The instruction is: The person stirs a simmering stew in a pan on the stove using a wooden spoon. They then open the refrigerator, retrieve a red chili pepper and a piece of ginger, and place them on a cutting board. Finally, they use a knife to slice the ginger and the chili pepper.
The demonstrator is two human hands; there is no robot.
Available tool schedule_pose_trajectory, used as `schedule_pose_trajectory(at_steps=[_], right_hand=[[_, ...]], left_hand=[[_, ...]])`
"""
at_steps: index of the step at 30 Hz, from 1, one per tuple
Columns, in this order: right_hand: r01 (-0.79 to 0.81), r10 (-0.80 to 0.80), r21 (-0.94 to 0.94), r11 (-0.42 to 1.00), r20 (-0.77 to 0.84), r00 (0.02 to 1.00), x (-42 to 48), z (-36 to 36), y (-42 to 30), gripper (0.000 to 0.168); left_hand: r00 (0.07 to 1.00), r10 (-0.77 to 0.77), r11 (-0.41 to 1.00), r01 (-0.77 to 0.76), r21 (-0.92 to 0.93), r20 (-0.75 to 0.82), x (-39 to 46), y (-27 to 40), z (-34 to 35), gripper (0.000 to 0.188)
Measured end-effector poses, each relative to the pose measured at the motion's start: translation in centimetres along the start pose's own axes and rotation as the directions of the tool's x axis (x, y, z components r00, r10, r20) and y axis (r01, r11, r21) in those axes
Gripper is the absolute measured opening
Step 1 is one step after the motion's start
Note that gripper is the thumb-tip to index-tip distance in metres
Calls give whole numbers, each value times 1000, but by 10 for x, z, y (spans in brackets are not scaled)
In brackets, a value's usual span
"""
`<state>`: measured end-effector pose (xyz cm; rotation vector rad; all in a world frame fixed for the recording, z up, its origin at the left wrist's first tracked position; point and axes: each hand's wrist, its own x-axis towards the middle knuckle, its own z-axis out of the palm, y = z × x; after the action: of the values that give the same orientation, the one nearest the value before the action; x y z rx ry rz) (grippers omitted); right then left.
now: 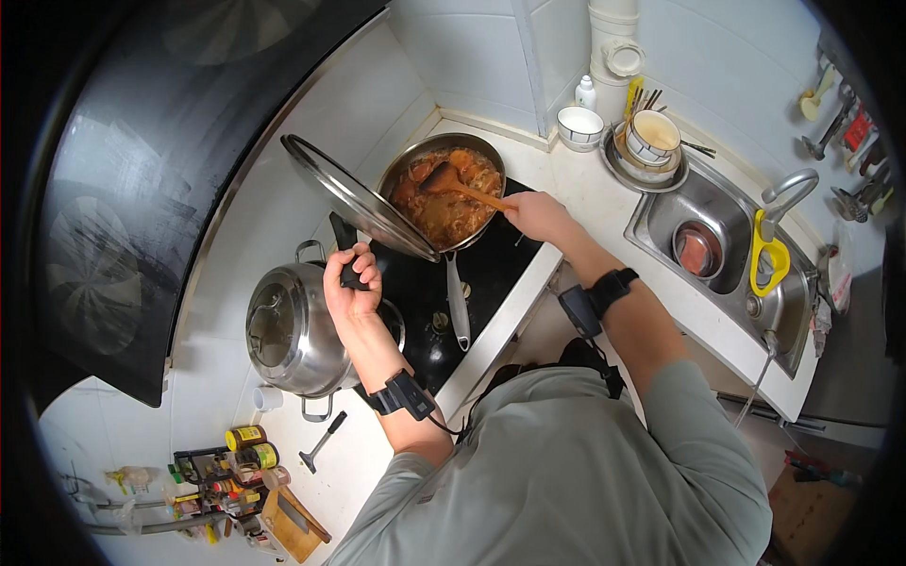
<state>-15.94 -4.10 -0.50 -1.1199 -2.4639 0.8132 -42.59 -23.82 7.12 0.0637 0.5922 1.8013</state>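
My left hand (355, 279) grips the black handle of a glass pan lid (361, 198), which is tilted up beside the left side of a frying pan (493, 145). In the pan lies a reddish-brown stew (449, 212) with orange chunks. My right hand (539, 214) holds the handle of a wooden spatula (463, 189), its blade resting in the stew. The pan stands on a black glass cooktop (495, 265), with its metal handle (458, 304) pointing toward me.
Left of the cooktop is a large lidded steel pot (308, 339). A range hood (156, 177) hangs at the upper left. Stacked bowls (652, 136) stand beside the steel sink (655, 212) at the right. A scraper (323, 442) and seasoning jars (258, 456) are at the lower left.
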Motion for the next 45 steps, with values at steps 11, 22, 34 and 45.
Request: schedule_pose_trajectory(at_steps=[11, 22, 34, 45], right_hand=[[-33, 16, -120, 992, -144, 989, -31, -26, -21, 27], [-5, -66, -298, 955, -229, 971, -61, -4, -22, 19], [-97, 78, 170, 981, 111, 991, -50, -20, 44, 34], [57, -76, 81, 995, 261, 962, 5, -43, 58, 30]], left_hand=[[996, 12, 997, -5, 79, -86, 9, -6, 6, 14], [1000, 3, 991, -1, 136, -17, 27, 1, 10, 11], [999, -17, 989, 21, 148, -32, 13, 7, -9, 13], [974, 197, 980, -197, 10, -108, -6, -18, -6, 18]])
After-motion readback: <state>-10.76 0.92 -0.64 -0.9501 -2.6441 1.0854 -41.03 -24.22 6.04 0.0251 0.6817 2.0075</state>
